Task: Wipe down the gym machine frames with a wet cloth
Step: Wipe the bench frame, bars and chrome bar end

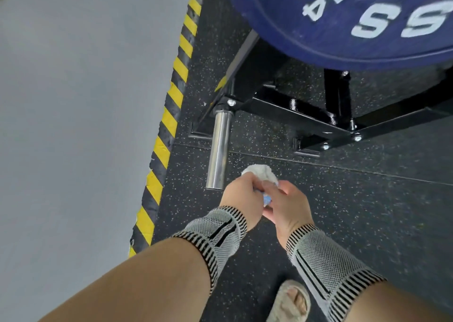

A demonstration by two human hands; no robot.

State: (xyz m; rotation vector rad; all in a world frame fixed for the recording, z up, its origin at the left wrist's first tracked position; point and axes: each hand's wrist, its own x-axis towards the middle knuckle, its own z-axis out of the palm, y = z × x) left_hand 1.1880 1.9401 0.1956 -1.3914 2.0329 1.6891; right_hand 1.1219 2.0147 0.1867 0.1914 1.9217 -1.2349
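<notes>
Speckled gym floor (343,199) | both hands (266,198) grip bunched cloth (259,172)

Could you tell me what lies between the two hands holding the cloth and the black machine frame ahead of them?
In the head view, only bare speckled rubber floor with a seam line lies between the cloth, gripped by left hand and right hand, and the black frame.

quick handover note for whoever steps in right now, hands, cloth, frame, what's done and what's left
Left hand and right hand both grip the bunched white cloth, held together above the speckled floor.
The black machine frame and its chrome peg lie just ahead, under the blue weight plate; the cloth touches neither.
Done: cannot tell from this view.
Left: wipe the frame bars, probably the peg too.
</notes>
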